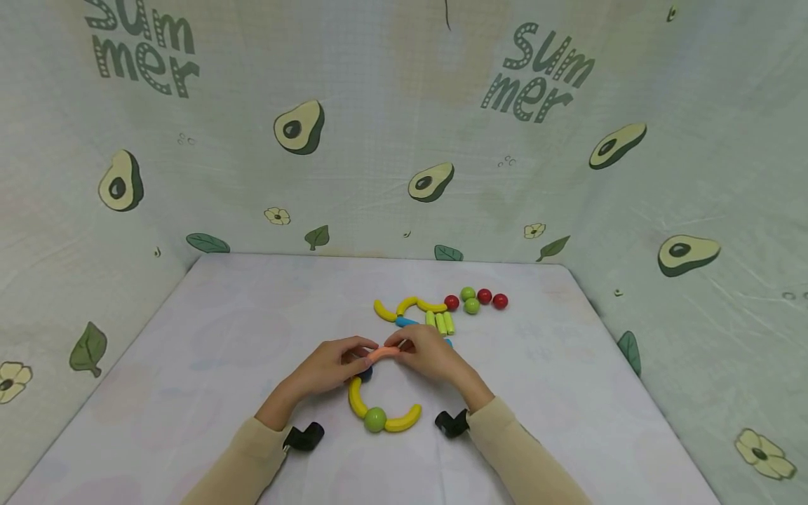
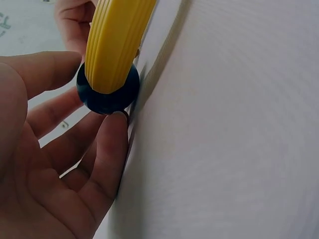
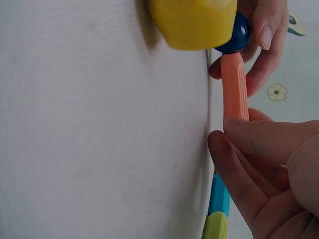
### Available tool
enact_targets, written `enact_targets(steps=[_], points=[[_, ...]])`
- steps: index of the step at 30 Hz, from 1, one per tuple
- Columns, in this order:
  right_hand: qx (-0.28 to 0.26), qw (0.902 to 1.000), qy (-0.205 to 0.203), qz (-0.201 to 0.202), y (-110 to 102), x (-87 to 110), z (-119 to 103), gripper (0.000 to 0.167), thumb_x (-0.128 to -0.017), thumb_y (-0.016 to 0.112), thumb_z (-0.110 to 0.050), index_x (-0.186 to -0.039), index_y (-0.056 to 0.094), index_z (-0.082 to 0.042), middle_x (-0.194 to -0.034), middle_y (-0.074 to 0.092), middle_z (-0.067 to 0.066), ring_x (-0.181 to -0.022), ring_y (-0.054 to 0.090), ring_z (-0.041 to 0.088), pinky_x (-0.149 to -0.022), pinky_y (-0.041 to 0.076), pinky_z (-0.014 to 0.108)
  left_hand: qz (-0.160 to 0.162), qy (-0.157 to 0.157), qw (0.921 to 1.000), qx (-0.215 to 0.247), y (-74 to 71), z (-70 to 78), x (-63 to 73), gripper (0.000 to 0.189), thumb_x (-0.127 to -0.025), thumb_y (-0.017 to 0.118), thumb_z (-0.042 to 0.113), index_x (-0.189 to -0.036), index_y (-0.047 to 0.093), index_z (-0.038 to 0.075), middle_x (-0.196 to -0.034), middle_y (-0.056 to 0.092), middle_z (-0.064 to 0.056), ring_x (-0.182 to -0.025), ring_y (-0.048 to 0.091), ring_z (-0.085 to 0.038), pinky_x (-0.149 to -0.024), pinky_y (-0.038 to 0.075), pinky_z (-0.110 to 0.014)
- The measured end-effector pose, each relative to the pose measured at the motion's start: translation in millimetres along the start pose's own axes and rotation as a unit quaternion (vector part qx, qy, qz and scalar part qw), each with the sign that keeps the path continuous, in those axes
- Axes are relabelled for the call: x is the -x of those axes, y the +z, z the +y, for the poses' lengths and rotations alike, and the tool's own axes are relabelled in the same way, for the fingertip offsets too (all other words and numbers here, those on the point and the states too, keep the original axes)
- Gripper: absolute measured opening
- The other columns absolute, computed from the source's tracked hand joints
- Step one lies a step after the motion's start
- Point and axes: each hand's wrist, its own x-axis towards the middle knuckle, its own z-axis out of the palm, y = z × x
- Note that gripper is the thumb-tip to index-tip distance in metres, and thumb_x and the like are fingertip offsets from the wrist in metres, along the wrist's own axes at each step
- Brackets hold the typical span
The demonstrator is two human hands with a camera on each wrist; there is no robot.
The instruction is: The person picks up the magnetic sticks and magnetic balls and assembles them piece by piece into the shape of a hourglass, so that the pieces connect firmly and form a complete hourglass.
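Observation:
In the head view, my left hand (image 1: 331,365) grips a dark blue ball (image 1: 366,374); the left wrist view shows fingertips against the sides of the ball (image 2: 106,103). My right hand (image 1: 432,351) pinches one end of a curved, ribbed orange toy rod (image 1: 384,352). The rod's other end meets the ball (image 3: 240,36) in the right wrist view. From the ball, a yellow curved rod (image 1: 356,400) runs toward me to a light green ball (image 1: 375,419). A second yellow curved rod (image 1: 404,419) extends right from that, its far end free, making an unclosed ring.
Beyond my hands lie several yellow curved rods (image 1: 431,306), a blue rod (image 1: 407,322) and short green rods (image 1: 440,323). Red balls (image 1: 484,296) and green balls (image 1: 468,294) sit at their right. A patterned cloth (image 1: 372,210) hangs behind the white tabletop (image 1: 265,301).

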Motion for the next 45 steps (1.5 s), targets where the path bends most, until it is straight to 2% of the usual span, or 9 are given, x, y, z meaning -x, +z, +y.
enact_targets(steps=[8,17,26,29,33,37,41,45], points=[[-0.002,1.0,-0.006,-0.003,1,-10.0,-1,0.015,-0.098,0.078,-0.011,-0.113,0.081,-0.014,-0.107,0.077,-0.003,-0.098,0.071,0.013,-0.088,0.059,0.029,0.008,0.0,1.0,-0.002,-0.1,0.4,-0.2,0.033,-0.104,0.071,0.036,-0.135,0.07,0.025,-0.12,0.075,-0.001,-0.095,0.069,-0.013,-0.076,0.058,-0.03],[-0.013,0.9998,-0.011,-0.006,5,-17.4,-1,0.015,-0.098,0.078,-0.012,-0.113,0.081,-0.013,-0.104,0.077,-0.004,-0.096,0.069,0.008,-0.089,0.058,0.025,0.029,-0.013,0.9995,-0.005,-0.3,3.1,1.8,0.031,-0.104,0.071,0.029,-0.134,0.07,0.021,-0.109,0.076,-0.001,-0.083,0.066,-0.014,-0.07,0.056,-0.029],[-0.004,1.0,-0.007,-0.002,7,-18.5,-4,0.016,-0.098,0.078,-0.013,-0.114,0.081,-0.014,-0.106,0.077,-0.004,-0.097,0.068,0.01,-0.09,0.058,0.024,0.039,-0.025,0.9989,0.008,0.2,2.2,0.2,0.028,-0.102,0.074,0.027,-0.129,0.072,0.019,-0.109,0.077,-0.001,-0.08,0.067,-0.014,-0.067,0.056,-0.028],[-0.009,0.9998,-0.013,-0.007,6,-17.3,-3,0.017,-0.098,0.077,-0.01,-0.115,0.08,-0.012,-0.108,0.077,-0.001,-0.1,0.071,0.014,-0.091,0.059,0.028,0.04,-0.025,0.9988,0.008,1.0,1.2,-0.9,0.028,-0.102,0.074,0.028,-0.128,0.072,0.019,-0.107,0.077,-0.001,-0.08,0.067,-0.014,-0.067,0.055,-0.028],[-0.01,0.9996,-0.018,-0.021,-4,-12.2,-1,0.02,-0.098,0.076,-0.005,-0.117,0.079,-0.011,-0.113,0.077,0.001,-0.103,0.072,0.019,-0.092,0.06,0.033,0.041,-0.024,0.9989,0.004,1.7,1.5,-1.5,0.027,-0.102,0.074,0.028,-0.128,0.072,0.019,-0.106,0.076,-0.001,-0.083,0.067,-0.014,-0.07,0.056,-0.03],[0.002,0.9994,-0.015,-0.031,-22,-3.7,5,0.025,-0.098,0.075,-0.006,-0.122,0.077,-0.012,-0.118,0.075,0.003,-0.105,0.071,0.02,-0.093,0.06,0.034,0.045,-0.028,0.9986,-0.01,2.2,2.8,-1.8,0.026,-0.103,0.073,0.031,-0.127,0.072,0.021,-0.102,0.075,0.002,-0.089,0.066,-0.013,-0.078,0.057,-0.034],[0.008,0.9995,-0.01,-0.028,-43,4.3,17,0.027,-0.098,0.077,-0.008,-0.125,0.075,-0.01,-0.121,0.074,0.008,-0.108,0.068,0.026,-0.095,0.06,0.041,0.048,-0.038,0.998,-0.017,3.2,3.4,-2.3,0.025,-0.102,0.073,0.031,-0.126,0.073,0.022,-0.102,0.074,0.003,-0.091,0.067,-0.012,-0.083,0.058,-0.036],[0.015,0.9998,0.012,-0.01,-67,10.5,35,0.03,-0.097,0.078,-0.008,-0.126,0.074,-0.009,-0.122,0.071,0.009,-0.113,0.064,0.032,-0.097,0.058,0.048,0.05,-0.046,0.9976,-0.016,4.3,3.3,-2.6,0.025,-0.102,0.074,0.03,-0.125,0.073,0.023,-0.101,0.074,0.004,-0.089,0.066,-0.012,-0.082,0.058,-0.035]])
